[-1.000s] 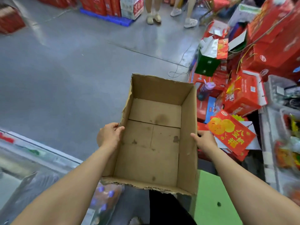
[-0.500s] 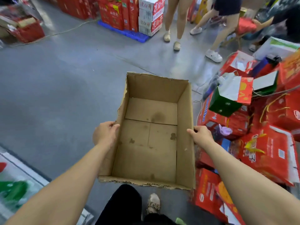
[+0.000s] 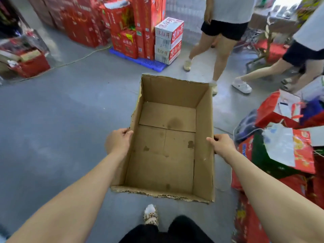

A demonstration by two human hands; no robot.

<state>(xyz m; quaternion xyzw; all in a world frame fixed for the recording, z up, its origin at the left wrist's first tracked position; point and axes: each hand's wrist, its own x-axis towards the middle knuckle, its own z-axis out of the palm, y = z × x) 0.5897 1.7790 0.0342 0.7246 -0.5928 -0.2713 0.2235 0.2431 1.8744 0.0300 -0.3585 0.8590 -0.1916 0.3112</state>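
Grey floor (image 3: 52, 128) is spread beneath everything. Red cartons (image 3: 122, 32) are stacked at the far left. An open cardboard box (image 3: 168, 155) is held above the floor in the middle. Its left wall is gripped by the left hand (image 3: 118, 142), its right wall by the right hand (image 3: 221, 145), both closed round the rim.

Open cardboard box (image 3: 168, 151) in my grip

Brown, topless, ragged-edged and stained inside, it hangs level above the grey floor, my hands gripping its two side walls.
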